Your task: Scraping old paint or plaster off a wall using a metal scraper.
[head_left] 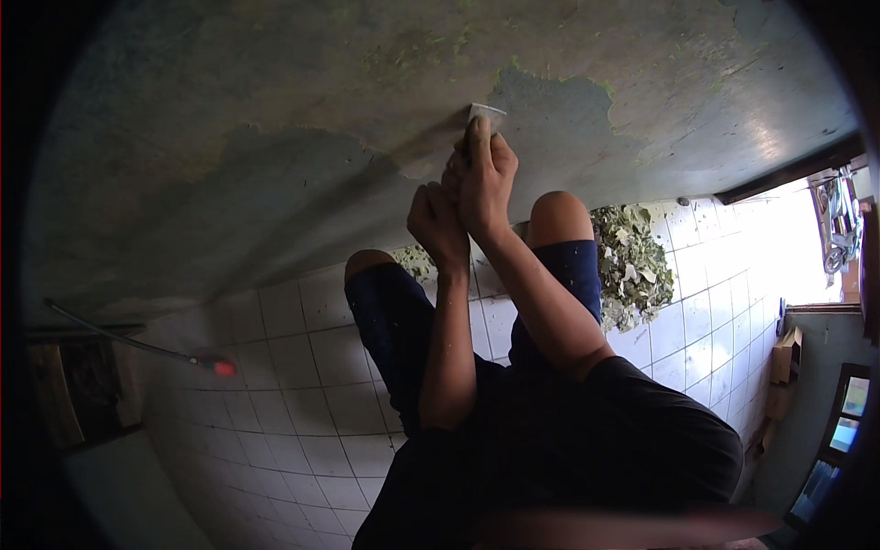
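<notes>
my right hand [486, 179] is closed on a scraper [491, 113] at the far wall [312, 82]; whether my left hand [437, 223], just beside it, grips too i can't tell. peelings [634, 266] heaped right suggest much is off, yet the patchy surface looks unfinished.

Wall: grey-green and mottled [275, 82], with irregular smoother patches
Floor: white square tiles [339, 408] with dark joints, dim toward the left
Doorway: bright opening [790, 234] at right, daylight glaring across nearby tiles
Window: dark-framed [845, 433], bluish panes, lower right
Boxes: brown cardboard [785, 359], near the doorway
</notes>
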